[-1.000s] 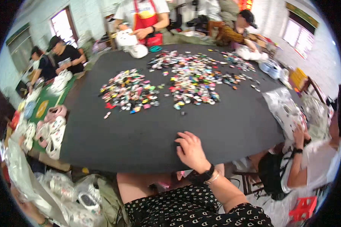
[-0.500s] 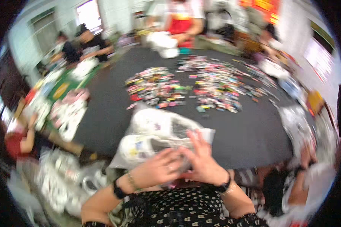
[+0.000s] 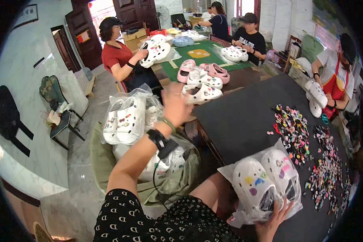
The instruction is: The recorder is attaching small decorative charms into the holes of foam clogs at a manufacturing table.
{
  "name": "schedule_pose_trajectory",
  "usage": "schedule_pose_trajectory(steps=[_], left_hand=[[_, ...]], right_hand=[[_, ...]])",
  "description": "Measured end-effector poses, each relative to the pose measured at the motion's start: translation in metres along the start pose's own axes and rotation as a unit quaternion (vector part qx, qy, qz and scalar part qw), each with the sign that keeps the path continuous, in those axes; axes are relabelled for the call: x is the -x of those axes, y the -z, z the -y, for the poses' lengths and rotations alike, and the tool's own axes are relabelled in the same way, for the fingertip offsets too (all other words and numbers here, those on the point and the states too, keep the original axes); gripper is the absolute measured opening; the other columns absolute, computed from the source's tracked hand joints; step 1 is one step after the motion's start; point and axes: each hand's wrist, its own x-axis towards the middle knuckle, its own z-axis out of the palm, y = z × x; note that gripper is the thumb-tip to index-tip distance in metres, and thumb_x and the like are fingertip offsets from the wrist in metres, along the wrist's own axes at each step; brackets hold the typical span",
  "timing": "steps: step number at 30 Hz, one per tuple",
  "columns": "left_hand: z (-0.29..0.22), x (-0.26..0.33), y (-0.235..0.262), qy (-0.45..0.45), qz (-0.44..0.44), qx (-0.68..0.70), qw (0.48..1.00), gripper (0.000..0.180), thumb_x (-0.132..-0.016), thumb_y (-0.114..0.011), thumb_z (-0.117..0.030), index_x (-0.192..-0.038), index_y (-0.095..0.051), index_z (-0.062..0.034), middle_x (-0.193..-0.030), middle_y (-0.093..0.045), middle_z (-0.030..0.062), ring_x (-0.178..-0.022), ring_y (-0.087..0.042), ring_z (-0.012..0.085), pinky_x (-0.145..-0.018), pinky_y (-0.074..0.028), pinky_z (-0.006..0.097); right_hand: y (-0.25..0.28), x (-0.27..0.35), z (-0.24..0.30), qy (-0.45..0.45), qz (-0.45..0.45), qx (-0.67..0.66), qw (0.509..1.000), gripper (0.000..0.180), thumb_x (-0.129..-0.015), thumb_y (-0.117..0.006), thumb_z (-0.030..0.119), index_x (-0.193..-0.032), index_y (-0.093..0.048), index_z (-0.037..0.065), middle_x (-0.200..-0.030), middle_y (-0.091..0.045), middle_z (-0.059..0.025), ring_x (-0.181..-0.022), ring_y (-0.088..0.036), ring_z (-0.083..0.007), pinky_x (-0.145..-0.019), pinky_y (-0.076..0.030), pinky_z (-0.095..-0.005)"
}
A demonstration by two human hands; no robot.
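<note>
At the black tabletop's (image 3: 238, 117) near edge lies a clear plastic bag of white, perforated clogs (image 3: 252, 183); the right hand (image 3: 275, 217) rests fingers-spread against it. The left hand (image 3: 176, 105), too blurred to tell whether it grasps anything, hangs above an olive fabric sack (image 3: 99, 156).

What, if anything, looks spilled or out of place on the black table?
The small colourful pieces lie loose in heaps on the black table, so they look spilled, though that may be deliberate. A stray pink piece lies left of the heaps. The bagged clogs touched by your right hand show no obvious damage.
</note>
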Motion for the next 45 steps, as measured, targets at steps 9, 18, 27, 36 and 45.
schedule_pose_trajectory(steps=[9,18,27,36,45], left_hand=[[0.202,0.059,-0.041,0.425,0.256,-0.230,0.837,0.073,-0.074,-0.071,-0.054,-0.132,-0.054,-0.0133,-0.132,-0.057,0.0163,-0.131,-0.043,0.0353,-0.112,-0.017,0.060],[0.190,0.134,-0.030,0.235,0.026,-0.140,0.961,0.031,-0.072,-0.076,-0.032,-0.090,-0.068,-0.0088,-0.097,-0.067,0.0099,-0.103,-0.056,0.0308,-0.098,-0.033,0.051],[0.125,0.177,0.090,0.076,0.105,-0.060,0.990,0.019,-0.067,-0.073,-0.013,-0.078,-0.058,-0.0089,-0.082,-0.058,0.0069,-0.090,-0.053,0.0311,-0.091,-0.037,0.046],[0.022,0.118,0.138,-0.158,-0.040,-0.016,0.987,0.024,-0.066,-0.063,-0.008,-0.090,-0.061,-0.0041,-0.087,-0.057,0.0080,-0.089,-0.052,0.0302,-0.095,-0.035,0.050],[-0.101,0.030,0.117,-0.409,-0.035,0.104,0.906,0.019,-0.065,-0.062,-0.006,-0.084,-0.063,-0.0102,-0.091,-0.058,0.0018,-0.097,-0.055,0.0249,-0.100,-0.039,0.052]], right_hand=[[0.010,0.002,-0.005,-0.008,0.039,-0.044,0.998,0.083,-0.064,-0.082,0.029,-0.138,-0.046,0.014,-0.151,-0.027,-0.0233,-0.141,-0.016,-0.0509,-0.109,-0.026,-0.0624],[0.008,0.007,-0.011,0.022,0.019,-0.043,0.999,0.069,-0.073,-0.073,0.032,-0.135,-0.050,0.013,-0.149,-0.033,-0.0226,-0.141,-0.018,-0.0503,-0.109,-0.023,-0.0638],[0.004,0.008,-0.013,0.038,-0.011,-0.087,0.995,0.065,-0.072,-0.072,0.018,-0.134,-0.052,0.011,-0.149,-0.033,-0.0242,-0.140,-0.021,-0.0496,-0.109,-0.024,-0.0630],[-0.009,0.025,-0.005,-0.041,-0.044,-0.173,0.983,0.053,-0.058,-0.081,-0.001,-0.106,-0.062,0.009,-0.127,-0.042,-0.0188,-0.121,-0.042,-0.0395,-0.097,-0.043,-0.0455],[0.033,-0.005,-0.001,-0.038,-0.027,-0.146,0.988,0.061,-0.058,-0.084,-0.002,-0.112,-0.057,0.007,-0.132,-0.038,-0.0199,-0.100,-0.054,-0.0316,-0.078,-0.052,-0.0361]])
